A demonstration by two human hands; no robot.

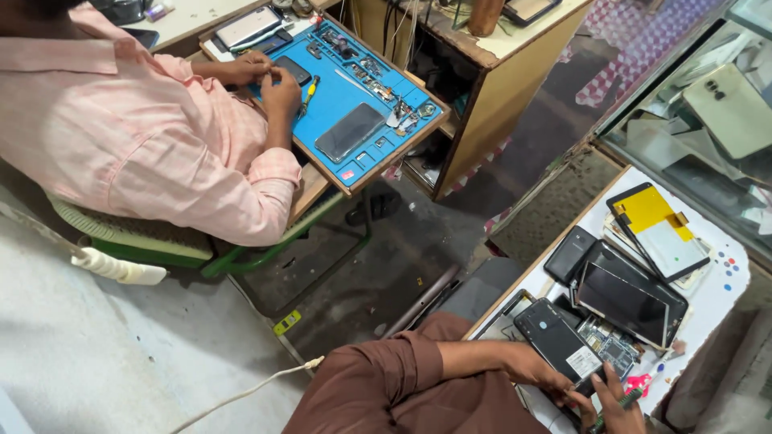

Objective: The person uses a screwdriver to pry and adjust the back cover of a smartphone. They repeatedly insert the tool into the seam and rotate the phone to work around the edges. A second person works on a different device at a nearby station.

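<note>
My left hand [551, 379], on a brown-sleeved arm, grips the near end of a black phone [551, 337] that lies on the white worktop [716, 293]. My right hand [618, 404] holds a green-handled screwdriver [613, 411] just right of that phone's end. An exposed circuit board [605, 345] lies beside the phone. A dark tablet-like screen [623, 301] rests just beyond it.
Another black phone [569, 253] and a yellow-and-white display panel [658, 229] lie farther back. A person in a pink shirt [121, 120] works on a phone over a blue mat [354, 96] at upper left. A glass counter [708, 104] stands on the right.
</note>
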